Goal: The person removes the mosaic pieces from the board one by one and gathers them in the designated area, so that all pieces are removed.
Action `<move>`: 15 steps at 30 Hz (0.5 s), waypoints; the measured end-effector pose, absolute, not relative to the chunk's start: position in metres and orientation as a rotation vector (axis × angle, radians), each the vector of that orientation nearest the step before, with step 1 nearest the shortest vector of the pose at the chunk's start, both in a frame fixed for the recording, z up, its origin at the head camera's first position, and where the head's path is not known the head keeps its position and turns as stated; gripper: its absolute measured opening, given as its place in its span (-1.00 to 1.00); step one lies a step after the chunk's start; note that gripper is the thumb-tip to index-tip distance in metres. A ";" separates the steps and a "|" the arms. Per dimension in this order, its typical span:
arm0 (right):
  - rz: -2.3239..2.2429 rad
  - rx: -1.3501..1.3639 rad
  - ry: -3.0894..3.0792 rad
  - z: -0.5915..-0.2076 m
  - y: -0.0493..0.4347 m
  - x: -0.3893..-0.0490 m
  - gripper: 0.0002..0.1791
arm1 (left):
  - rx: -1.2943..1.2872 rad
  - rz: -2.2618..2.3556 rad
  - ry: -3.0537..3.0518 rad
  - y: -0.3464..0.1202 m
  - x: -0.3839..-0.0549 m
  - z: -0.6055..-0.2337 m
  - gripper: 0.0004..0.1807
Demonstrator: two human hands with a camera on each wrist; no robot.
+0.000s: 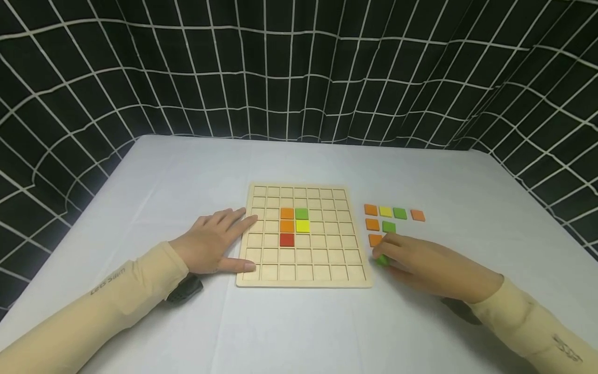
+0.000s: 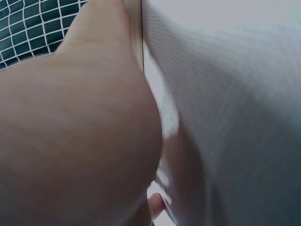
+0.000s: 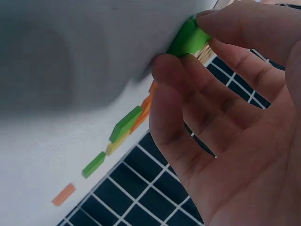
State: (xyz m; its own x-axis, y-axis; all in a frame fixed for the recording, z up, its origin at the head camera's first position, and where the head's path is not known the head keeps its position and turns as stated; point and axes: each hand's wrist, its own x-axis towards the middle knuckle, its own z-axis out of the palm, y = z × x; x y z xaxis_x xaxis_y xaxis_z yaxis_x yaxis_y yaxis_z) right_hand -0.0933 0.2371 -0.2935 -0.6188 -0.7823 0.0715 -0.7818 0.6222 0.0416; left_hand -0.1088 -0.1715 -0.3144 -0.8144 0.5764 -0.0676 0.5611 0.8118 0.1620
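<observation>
A pale wooden grid board [image 1: 327, 257] lies on the white table. My left hand [image 1: 210, 244] rests at its left edge, fingers spread and straight, with the fingertips and thumb on the rim. Two orange tiles [image 1: 287, 226] and a red tile [image 1: 287, 239] form a column on the board. Beside them sit a green tile [image 1: 301, 213] and a yellow tile [image 1: 302, 226]. Just off the board's lower right side, my right hand [image 1: 430, 265] pinches another green tile [image 3: 190, 37] between thumb and fingers. In the right wrist view that tile is tilted.
Right of the board lie loose tiles in short rows: several orange ones [image 1: 372, 224], a yellow one [image 1: 385, 211] and two green ones [image 1: 399, 213]. A white cloth [image 1: 299, 332] covers the table. Behind hangs a black curtain [image 1: 299, 72] with white grid lines.
</observation>
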 end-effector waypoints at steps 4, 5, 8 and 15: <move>0.018 1.337 -2.748 -0.295 0.240 -0.092 -0.60 | 0.910 0.200 2.885 -0.172 -0.109 -0.315 0.04; 0.022 1.337 -2.743 -0.295 0.241 -0.092 -0.60 | 0.912 0.200 2.887 -0.172 -0.109 -0.315 0.03; 0.030 1.332 -2.730 -0.297 0.242 -0.091 -0.59 | 0.916 0.196 2.892 -0.172 -0.109 -0.315 0.04; -0.005 1.284 -2.754 -0.297 0.242 -0.089 -0.64 | 0.912 0.201 2.881 -0.172 -0.109 -0.316 0.04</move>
